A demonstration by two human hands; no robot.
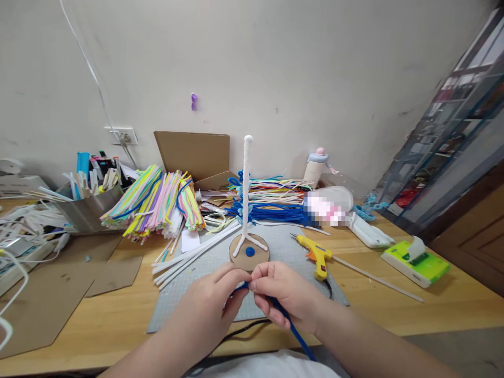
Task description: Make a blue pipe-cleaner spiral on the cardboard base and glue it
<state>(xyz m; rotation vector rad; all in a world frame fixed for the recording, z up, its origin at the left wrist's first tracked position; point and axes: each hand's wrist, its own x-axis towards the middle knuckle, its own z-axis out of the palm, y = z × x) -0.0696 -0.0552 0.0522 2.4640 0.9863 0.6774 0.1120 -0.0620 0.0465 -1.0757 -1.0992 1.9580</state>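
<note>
Between my two hands runs a blue pipe cleaner [293, 329], its long end trailing down past my right wrist. My left hand [220, 289] pinches one part of it near the fingertips. Close against it, my right hand [281, 291] grips the same pipe cleaner with thumb and fingers. Just beyond the hands stands a white-wrapped upright post [246, 184] on a round cardboard base [258, 262]. A small blue coil [250, 251] lies on that base between the post's two white feet.
A yellow glue gun [315, 254] lies right of the base on the grey cutting mat [177, 307]. Bundles of pastel pipe cleaners [153, 205] and white sticks [197, 254] sit left. Blue pipe cleaners [275, 212] lie behind. A green tissue pack [417, 265] is far right.
</note>
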